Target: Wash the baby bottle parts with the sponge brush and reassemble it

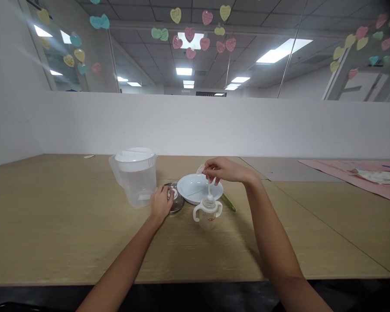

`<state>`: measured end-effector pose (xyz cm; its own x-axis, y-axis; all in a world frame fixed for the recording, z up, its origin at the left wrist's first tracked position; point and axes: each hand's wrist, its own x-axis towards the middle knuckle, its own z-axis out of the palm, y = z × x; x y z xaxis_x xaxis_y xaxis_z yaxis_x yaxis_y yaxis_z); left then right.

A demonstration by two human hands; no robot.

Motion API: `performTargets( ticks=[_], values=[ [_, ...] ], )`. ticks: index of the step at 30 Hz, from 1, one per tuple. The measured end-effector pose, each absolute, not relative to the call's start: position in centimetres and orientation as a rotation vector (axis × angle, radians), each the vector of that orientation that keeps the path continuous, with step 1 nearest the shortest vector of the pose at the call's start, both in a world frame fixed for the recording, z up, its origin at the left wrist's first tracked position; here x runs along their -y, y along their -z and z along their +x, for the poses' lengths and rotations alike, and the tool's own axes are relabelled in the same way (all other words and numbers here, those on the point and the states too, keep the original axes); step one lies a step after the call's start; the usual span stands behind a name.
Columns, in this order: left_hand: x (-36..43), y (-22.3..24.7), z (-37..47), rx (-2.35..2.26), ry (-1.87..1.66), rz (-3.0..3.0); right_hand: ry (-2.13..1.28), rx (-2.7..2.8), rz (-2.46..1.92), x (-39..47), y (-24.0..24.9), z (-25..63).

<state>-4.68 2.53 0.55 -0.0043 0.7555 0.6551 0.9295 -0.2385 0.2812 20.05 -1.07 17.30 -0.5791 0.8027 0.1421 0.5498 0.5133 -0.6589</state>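
My right hand [219, 169] pinches a translucent nipple-like top [200, 168] with a thin white straw [209, 186] hanging down from it. The straw's thicker white end is at the mouth of a clear baby bottle [208, 216], which stands upright with two white handles. To the left, my left hand [161, 201] has its fingers curled at a small white ring-shaped piece [173, 193]. That piece is over a dark, shiny round lid or dish [177, 206]; whether it rests on it is hidden.
Behind the bottle sits a shallow white bowl [191, 184], with a green handle [229, 203] sticking out at its right. A translucent pitcher [136, 182] with a white lid stands at the left. Far right, a pink cloth [338, 169] carries a whitish cloth [377, 175]. A white wall [195, 125] runs behind.
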Motion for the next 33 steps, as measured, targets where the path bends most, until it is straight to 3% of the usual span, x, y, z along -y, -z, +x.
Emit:
performTargets(
  ticks=[6,15,24,33],
  values=[
    [-2.1,-1.0,-4.4,1.706,1.204,-2.039,-0.896,2.460,-1.185,-0.3,-16.3,19.8],
    [-1.9,-1.2,-4.4,1.673,1.350,-1.924,-0.730,2.662,-1.475,-0.9,-15.9,19.0],
    [-1.8,-1.3,-3.5,1.391,1.656,-1.896,-0.751,2.708,-1.315,-2.3,-15.0,19.0],
    [-1.0,-1.2,-2.5,1.151,1.670,-1.971,-0.425,2.676,-1.130,-1.8,-13.9,16.3]
  ],
)
